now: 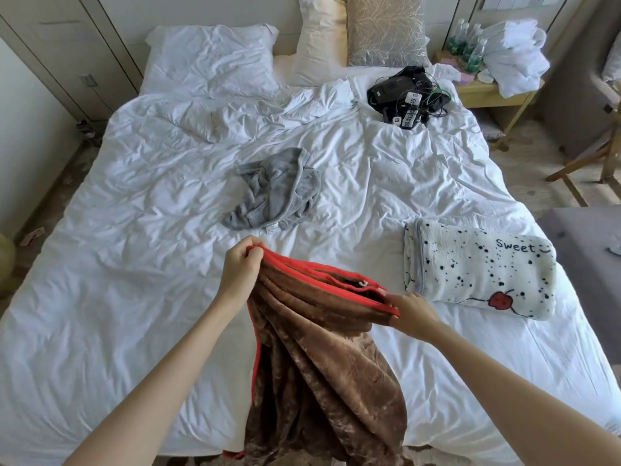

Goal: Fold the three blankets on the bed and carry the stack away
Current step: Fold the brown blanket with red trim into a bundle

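Note:
A brown plush blanket (322, 371) with a red edge hangs over the near side of the bed (117, 297). My left hand (240, 269) pinches its red hem at the upper left corner. My right hand (415, 314) grips the same hem at the right, so the top edge stretches between both hands. A grey blanket (277, 190) lies crumpled in the middle of the bed. A white blanket (480, 269) with black dots, a red apple and the word "Sweet" lies folded on the bed's right side.
Black gear with cables and tags (408, 94) sits near the pillows (211, 58). A bedside table (487, 92) at the back right carries bottles and white laundry. A wooden chair (591, 163) stands to the right. A wardrobe (60, 55) lines the left wall.

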